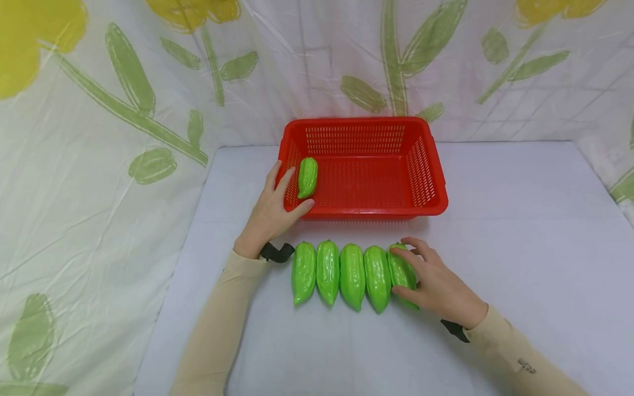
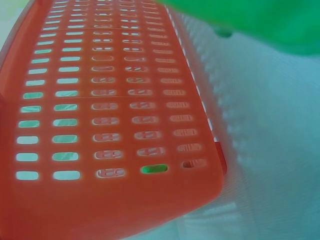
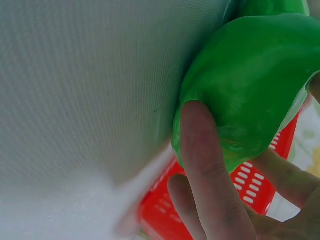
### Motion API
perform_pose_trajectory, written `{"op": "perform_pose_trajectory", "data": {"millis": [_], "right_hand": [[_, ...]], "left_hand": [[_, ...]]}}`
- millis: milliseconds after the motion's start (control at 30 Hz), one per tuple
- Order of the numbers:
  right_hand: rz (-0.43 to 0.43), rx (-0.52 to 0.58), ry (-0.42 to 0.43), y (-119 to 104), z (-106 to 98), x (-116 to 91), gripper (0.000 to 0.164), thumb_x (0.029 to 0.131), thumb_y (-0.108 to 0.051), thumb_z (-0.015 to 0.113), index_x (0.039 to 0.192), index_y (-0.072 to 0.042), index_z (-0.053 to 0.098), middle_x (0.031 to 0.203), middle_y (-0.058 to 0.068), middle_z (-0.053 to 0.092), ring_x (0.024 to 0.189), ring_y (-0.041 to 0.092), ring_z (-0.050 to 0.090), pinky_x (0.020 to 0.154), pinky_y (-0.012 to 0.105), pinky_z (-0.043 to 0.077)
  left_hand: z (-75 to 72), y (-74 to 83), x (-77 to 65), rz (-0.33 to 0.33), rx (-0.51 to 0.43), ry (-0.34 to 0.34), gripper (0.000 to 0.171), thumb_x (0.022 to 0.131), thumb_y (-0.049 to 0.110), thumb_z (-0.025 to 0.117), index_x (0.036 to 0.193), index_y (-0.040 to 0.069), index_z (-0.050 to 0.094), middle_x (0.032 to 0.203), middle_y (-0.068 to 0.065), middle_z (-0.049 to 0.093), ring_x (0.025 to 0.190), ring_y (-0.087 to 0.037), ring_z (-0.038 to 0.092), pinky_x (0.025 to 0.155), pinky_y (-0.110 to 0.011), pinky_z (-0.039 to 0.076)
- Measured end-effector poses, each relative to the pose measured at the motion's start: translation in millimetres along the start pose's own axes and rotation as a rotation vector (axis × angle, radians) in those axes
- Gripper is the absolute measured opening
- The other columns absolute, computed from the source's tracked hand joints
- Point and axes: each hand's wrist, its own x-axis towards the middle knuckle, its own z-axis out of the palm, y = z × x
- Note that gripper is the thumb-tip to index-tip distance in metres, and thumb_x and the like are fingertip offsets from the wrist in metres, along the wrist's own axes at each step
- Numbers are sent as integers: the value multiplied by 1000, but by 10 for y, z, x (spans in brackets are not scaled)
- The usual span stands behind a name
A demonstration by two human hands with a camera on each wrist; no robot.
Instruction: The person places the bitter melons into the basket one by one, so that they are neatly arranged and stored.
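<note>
Several glossy green toy bitter melons (image 1: pixel 352 275), ridged and pointed at the near end, lie side by side in a row. My right hand (image 1: pixel 441 283) grips the rightmost bitter melon (image 1: pixel 402 270), thumb near its lower end and fingers over its upper part. In the right wrist view a finger lies against this bitter melon (image 3: pixel 245 75). At the front-left corner of the red basket (image 1: pixel 366 211), my left hand (image 1: pixel 274 212) rests with spread fingers on the rim. Another bitter melon (image 1: pixel 308 177) lies inside the basket, close to those fingers.
The basket has slotted walls (image 2: pixel 105 105) and stands at the back of the white-covered table (image 1: pixel 520 220). A white cloth with printed flowers (image 1: pixel 317 60) hangs behind and to the left. Black straps (image 1: pixel 277 252) show at the wrists.
</note>
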Motion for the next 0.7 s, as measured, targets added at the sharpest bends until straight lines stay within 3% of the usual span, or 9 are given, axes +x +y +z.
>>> {"op": "perform_pose_trajectory", "data": {"millis": [200,467,700], "right_hand": [[2,14,-14,11,16,10,71,83,-18,87,146,-9,54,151,19,42,125,39,55,91,49,58],[10,41,-24,21,23,24,70,81,-15,88,144,-11,58,148,17,43,114,30,58,71,26,56],[3,39,-20,28,28,25,69,81,-15,88,144,-11,59,146,16,44,111,27,58,72,26,55]], "left_hand": [[-2,-1,4,0,8,1,92,94,62,63,166,18,27,175,-4,7,157,-34,27,118,-60,39],[-6,4,2,6,6,3,91,94,61,64,166,17,28,175,-5,8,157,-34,26,119,-60,38],[-1,1,3,7,7,1,91,94,60,64,166,17,28,175,-5,8,157,-33,26,119,-59,39]]}}
